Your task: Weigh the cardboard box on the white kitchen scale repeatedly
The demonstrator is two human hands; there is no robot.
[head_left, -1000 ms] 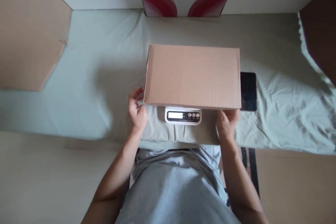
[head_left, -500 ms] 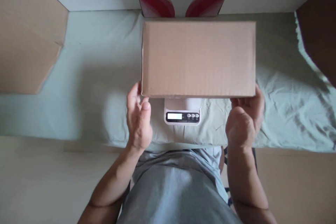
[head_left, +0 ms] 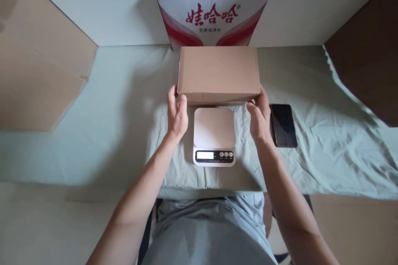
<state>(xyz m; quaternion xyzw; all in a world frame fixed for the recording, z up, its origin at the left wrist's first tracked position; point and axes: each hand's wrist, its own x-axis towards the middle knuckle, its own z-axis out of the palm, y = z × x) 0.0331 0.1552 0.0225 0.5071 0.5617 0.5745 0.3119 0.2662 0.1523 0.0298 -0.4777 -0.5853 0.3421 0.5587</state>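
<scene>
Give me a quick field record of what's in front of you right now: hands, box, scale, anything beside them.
left hand: gripping the near left corner of the cardboard box
right hand: gripping its near right corner
cardboard box: closed, behind the scale, in front of the red and white carton
kitchen scale: platform bare, display lit, unreadable
phone: screen dark, right of right hand
surface: pale green sheet

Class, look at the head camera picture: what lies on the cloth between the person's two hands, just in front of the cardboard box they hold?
In the head view, a white kitchen scale sits between the left hand and right hand, near the cardboard box.
</scene>
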